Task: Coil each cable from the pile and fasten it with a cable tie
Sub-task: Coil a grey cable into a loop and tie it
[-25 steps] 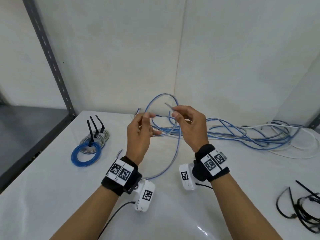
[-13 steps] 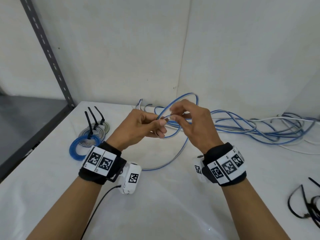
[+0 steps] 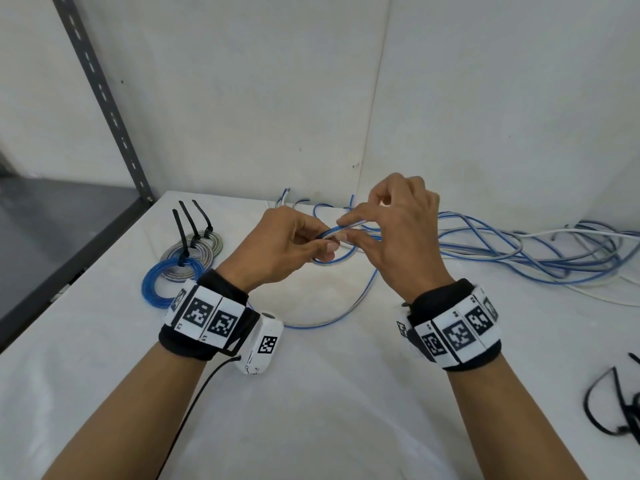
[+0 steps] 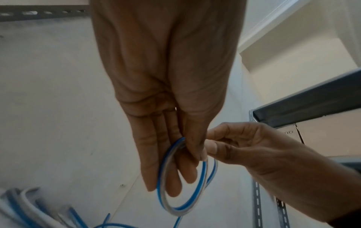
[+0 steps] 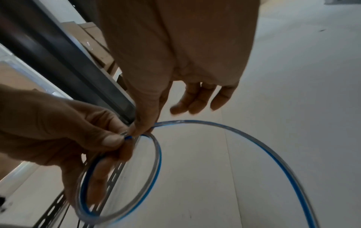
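A clear cable with a blue stripe (image 3: 333,232) is bent into one small loop above the white table (image 3: 311,410). My left hand (image 3: 320,245) pinches the loop where its turns cross. In the left wrist view the loop (image 4: 183,206) hangs below the left hand (image 4: 187,155), thumb over fingers. My right hand (image 3: 349,228) pinches the same cable right beside it with thumb and forefinger; its other fingers are raised. In the right wrist view the right hand (image 5: 140,128) meets the left hand's thumb (image 5: 111,141), and the free cable (image 5: 273,154) arcs away to the right.
The cable's tail (image 3: 346,313) trails on the table toward the loose pile of blue and white cables (image 3: 519,251) at the back right. Three tied coils (image 3: 180,271) lie at the left near a grey shelf post (image 3: 104,98). Black cable ties (image 3: 616,407) lie at the right edge.
The wide upright loop held between separated hands has shrunk to a small loop. Both hands have come together and dropped lower, with the right hand now pinching beside the left.
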`<state>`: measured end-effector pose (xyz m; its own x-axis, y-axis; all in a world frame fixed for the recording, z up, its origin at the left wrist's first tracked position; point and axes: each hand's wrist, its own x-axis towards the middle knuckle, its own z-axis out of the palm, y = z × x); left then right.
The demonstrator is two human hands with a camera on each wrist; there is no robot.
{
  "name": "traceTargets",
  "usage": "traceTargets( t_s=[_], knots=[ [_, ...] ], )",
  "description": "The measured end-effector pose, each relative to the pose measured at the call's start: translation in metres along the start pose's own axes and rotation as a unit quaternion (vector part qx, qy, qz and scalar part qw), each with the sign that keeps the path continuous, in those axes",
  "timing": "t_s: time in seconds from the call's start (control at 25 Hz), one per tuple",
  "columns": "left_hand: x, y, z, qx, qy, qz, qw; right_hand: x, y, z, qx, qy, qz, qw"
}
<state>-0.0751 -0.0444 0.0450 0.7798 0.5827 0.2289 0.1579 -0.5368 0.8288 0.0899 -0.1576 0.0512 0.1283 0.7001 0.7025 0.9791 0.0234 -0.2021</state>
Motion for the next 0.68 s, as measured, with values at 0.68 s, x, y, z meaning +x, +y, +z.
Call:
traceTargets(
  t_s=[0.68],
  knots=[
    [-0.001, 0.015, -0.012, -0.227, 0.072, 0.010, 0.971, 0.003, -0.006, -0.019, 0.454, -0.015, 0.199, 0.869]
  ],
)
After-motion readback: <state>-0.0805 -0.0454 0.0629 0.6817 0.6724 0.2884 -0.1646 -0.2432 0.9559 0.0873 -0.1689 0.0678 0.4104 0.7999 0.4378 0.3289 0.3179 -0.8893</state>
